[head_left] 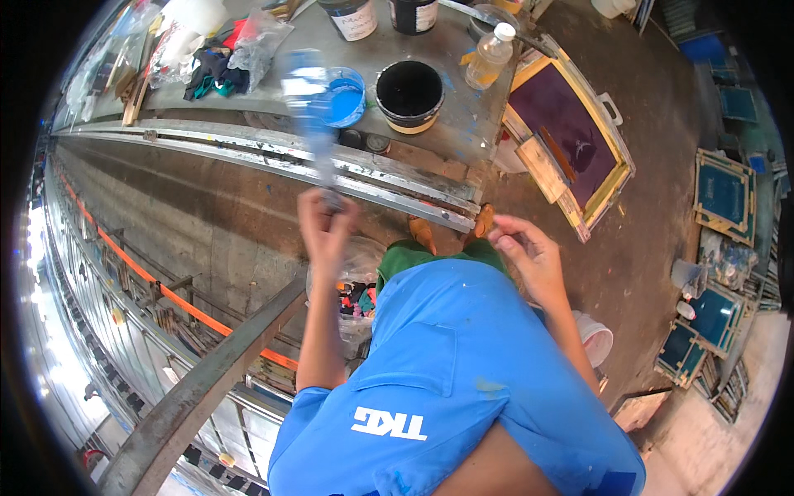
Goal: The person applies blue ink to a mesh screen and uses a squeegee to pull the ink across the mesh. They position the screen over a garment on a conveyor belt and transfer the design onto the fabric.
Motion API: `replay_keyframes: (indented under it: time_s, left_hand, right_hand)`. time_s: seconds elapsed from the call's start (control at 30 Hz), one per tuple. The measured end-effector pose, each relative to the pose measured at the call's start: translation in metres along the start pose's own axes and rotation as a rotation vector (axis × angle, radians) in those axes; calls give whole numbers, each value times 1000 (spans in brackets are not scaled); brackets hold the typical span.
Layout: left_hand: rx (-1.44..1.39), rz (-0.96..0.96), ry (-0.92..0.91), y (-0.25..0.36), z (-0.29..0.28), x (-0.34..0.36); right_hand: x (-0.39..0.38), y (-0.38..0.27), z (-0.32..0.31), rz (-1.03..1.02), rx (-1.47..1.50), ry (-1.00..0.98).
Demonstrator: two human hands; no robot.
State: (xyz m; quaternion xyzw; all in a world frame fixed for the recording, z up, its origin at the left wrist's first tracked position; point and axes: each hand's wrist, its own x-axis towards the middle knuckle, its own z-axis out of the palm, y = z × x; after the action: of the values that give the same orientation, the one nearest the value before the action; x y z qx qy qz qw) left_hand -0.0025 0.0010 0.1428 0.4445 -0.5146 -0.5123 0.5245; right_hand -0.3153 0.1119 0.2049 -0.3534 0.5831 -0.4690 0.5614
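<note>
My left hand (327, 231) is closed round the narrow end of a blue-smeared, spatula-like tool (317, 116). Motion blurs the tool; its wide, pale far end is over the table side, just left of a small tub of bright blue paint (344, 101). To the right of that tub stands a larger bucket of black paint (410, 93). My right hand (529, 252) hangs in the air at the right of my body, fingers loosely bent and thumb apart, with nothing visible in it. Below its fingertips one of my feet shows.
Metal rails (273, 161) run along the table's (451, 70) near edge. A clear bottle (490, 58) stands at its right end. A framed screen (571, 132) leans beyond it. A bag of scraps (356, 298) sits below my left forearm. A steel beam (207, 384) crosses the lower left.
</note>
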Motion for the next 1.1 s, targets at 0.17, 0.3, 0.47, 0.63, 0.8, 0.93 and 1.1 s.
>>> replay_keyframes:
  time_s: [0.17, 0.3, 0.47, 0.63, 0.8, 0.93, 1.1]
  left_hand:
    - [90, -172, -418, 17, 90, -24]
    - [17, -193, -543, 20, 113, -27]
    - [91, -114, -562, 23, 105, -19]
    - [79, -249, -615, 14, 106, -17]
    - [-23, -354, -545, 2, 118, -21]
    - [-178, -576, -504, 2, 112, -20]
    - [-186, -561, -474, 7, 104, -16]
  right_hand:
    - [32, -12, 25, -215, 119, -106]
    - [38, -9, 31, -268, 75, 82]
    - [39, -14, 32, -313, 38, 279]
    - [45, -23, 23, -331, 85, 374]
    - [64, -17, -3, -400, 75, 456]
    - [70, -33, -16, -360, 140, 446]
    - [70, -39, -22, -338, 153, 388]
